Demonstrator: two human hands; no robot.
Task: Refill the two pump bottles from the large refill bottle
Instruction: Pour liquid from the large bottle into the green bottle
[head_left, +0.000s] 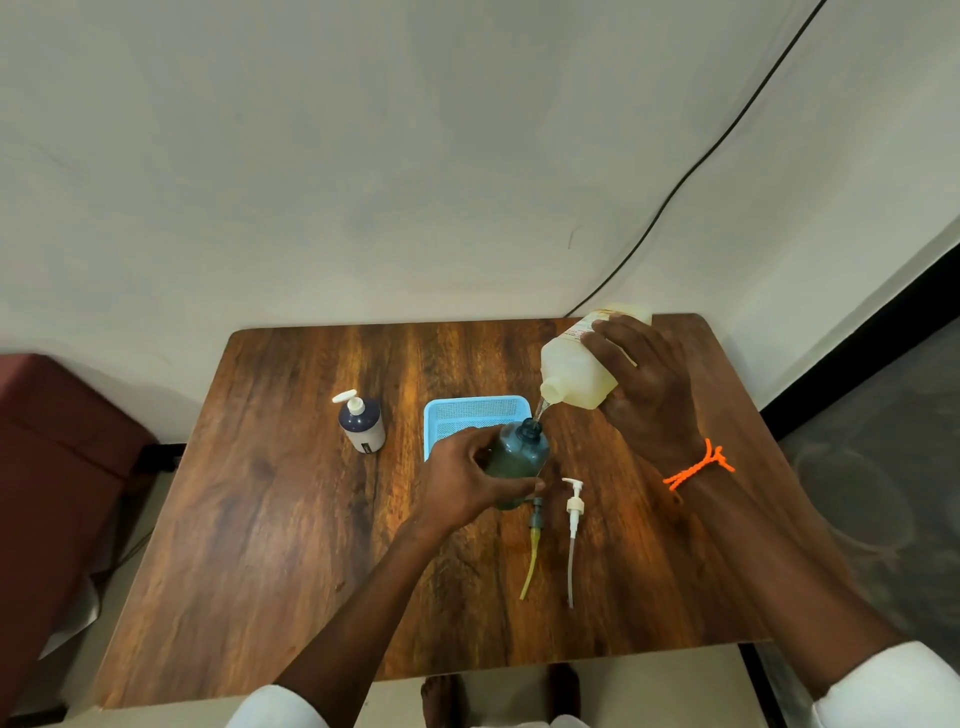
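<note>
Right hand (647, 384) tilting refill bottle (576, 371) over left-held, seemingly part-full blue bottle (519, 457).

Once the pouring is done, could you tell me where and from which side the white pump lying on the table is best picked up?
Pinch the white pump at its ribbed collar, coming straight down from above. It lies flat on the table, head pointing away, with the thin tube trailing toward the person; the collar is its thickest, stiffest part. The yellow-tubed pump lies close on its left, so approaching from the right probably gives the fingers more room.
</note>
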